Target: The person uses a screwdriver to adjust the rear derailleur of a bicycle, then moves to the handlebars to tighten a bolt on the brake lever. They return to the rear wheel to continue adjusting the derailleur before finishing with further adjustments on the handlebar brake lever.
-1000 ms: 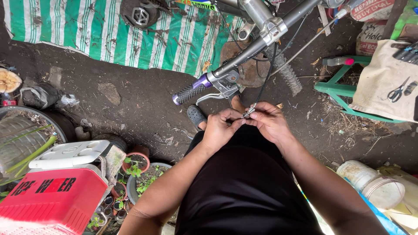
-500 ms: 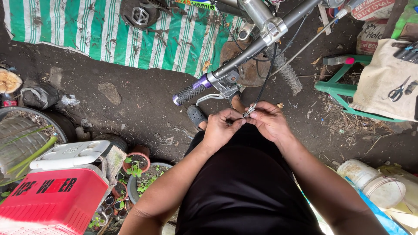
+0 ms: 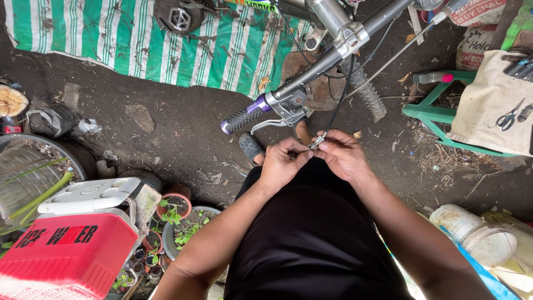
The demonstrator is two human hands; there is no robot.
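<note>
Both of my hands meet just below a bicycle handlebar (image 3: 311, 72). My left hand (image 3: 283, 164) and my right hand (image 3: 344, 155) pinch the metal end fitting of a black brake cable (image 3: 317, 141) between their fingertips. The cable runs up from my fingers toward the stem. Directly above my hands are the silver brake lever (image 3: 277, 118) and the black rubber grip with a purple ring (image 3: 241, 118). My black shorts fill the lower middle, and a sandalled foot shows beneath the lever.
A green-and-white striped tarp (image 3: 111, 39) lies on the dirt ground at the top. A red cooler (image 3: 66, 250) with a white lid, small plant pots (image 3: 175, 205) and a tyre sit at left. A green stool (image 3: 444, 111), a cloth with scissors (image 3: 508, 118) and white buckets (image 3: 472, 233) stand at right.
</note>
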